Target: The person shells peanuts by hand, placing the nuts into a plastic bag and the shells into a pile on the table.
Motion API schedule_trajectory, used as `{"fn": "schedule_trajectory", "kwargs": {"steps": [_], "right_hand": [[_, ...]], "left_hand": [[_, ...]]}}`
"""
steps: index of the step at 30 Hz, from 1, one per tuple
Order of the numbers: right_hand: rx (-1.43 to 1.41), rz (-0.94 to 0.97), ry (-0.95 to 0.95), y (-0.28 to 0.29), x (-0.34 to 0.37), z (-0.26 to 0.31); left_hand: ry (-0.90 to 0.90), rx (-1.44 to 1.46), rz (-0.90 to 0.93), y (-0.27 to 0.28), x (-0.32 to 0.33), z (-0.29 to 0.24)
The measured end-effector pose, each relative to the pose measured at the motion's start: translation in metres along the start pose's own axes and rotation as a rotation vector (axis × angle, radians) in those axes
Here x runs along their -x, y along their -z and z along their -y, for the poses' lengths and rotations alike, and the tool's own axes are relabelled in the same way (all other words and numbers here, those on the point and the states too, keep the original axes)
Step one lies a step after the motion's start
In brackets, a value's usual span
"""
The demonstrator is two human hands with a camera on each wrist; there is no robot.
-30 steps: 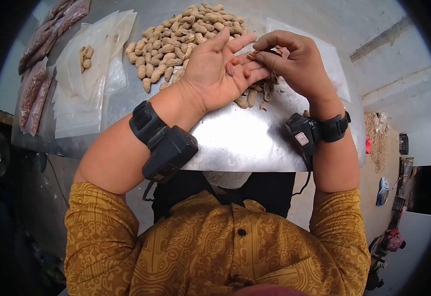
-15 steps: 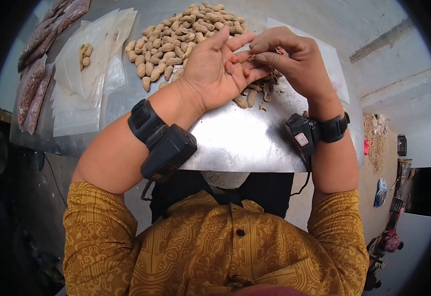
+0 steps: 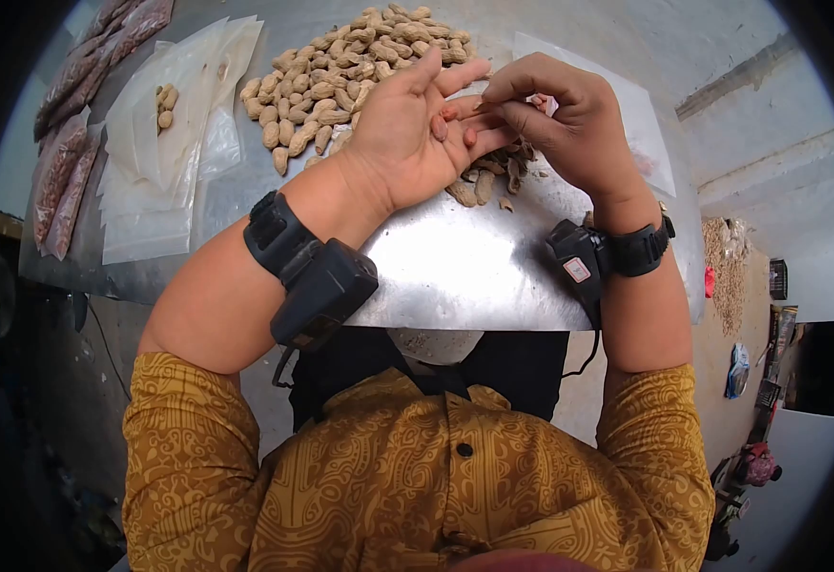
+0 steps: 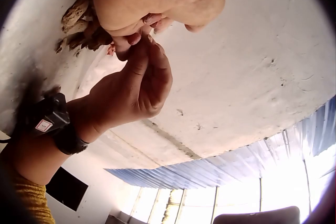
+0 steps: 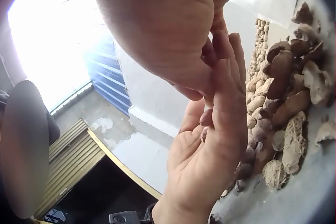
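Left hand [image 3: 412,133] and right hand [image 3: 574,114] together above the worktop [image 3: 474,272]. Cradles reddish kernels [image 3: 439,128] on upturned left palm; pinches with right fingertips, contents too hidden to tell, near heaped unshelled peanuts [image 3: 336,81].

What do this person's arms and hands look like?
Golden-brown patterned sleeves end near the elbows. Each wrist has a black strap, boxy black device and dark cable; the right device bears a red-edged white label. The hands are bare.

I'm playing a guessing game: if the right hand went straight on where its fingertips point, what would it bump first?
Probably the left hand: the right hand points at it and looks very close, though contact is hard to tell.
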State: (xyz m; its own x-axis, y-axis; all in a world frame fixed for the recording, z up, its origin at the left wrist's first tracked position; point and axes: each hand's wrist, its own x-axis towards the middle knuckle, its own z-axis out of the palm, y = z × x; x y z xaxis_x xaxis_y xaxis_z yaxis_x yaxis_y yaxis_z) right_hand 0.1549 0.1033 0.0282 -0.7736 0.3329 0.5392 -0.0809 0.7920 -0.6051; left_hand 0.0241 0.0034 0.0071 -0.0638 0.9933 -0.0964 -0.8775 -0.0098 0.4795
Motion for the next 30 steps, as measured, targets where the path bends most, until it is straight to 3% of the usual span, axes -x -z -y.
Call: {"fn": "schedule_trajectory", "kwargs": {"steps": [3,7,10,16,24,26,30], "right_hand": [[-0.140,0.036,-0.038,0.010,-0.001,-0.002],[-0.311,0.190,-0.165,0.025,0.000,0.001],[-0.265,0.234,-0.131,0.026,-0.001,0.005],[-0.189,0.323,-0.259,0.064,0.027,0.020],[0.099,-0.099,-0.607,0.204,0.112,0.026],[0.079,-0.102,-0.616,0.200,0.119,0.030],[0.015,0.085,-0.534,0.116,0.097,0.045]], "left_hand": [[-0.095,-0.172,-0.126,0.012,-0.002,-0.005],[-0.231,-0.144,-0.098,0.022,-0.009,-0.021],[-0.285,-0.157,-0.038,0.019,-0.006,-0.028],[-0.370,-0.315,0.004,0.026,-0.006,-0.036],[-0.438,-0.487,-0.063,0.013,-0.006,-0.019],[-0.455,-0.473,-0.073,0.014,-0.007,-0.019],[-0.535,-0.430,-0.082,0.022,-0.010,-0.034]]}}
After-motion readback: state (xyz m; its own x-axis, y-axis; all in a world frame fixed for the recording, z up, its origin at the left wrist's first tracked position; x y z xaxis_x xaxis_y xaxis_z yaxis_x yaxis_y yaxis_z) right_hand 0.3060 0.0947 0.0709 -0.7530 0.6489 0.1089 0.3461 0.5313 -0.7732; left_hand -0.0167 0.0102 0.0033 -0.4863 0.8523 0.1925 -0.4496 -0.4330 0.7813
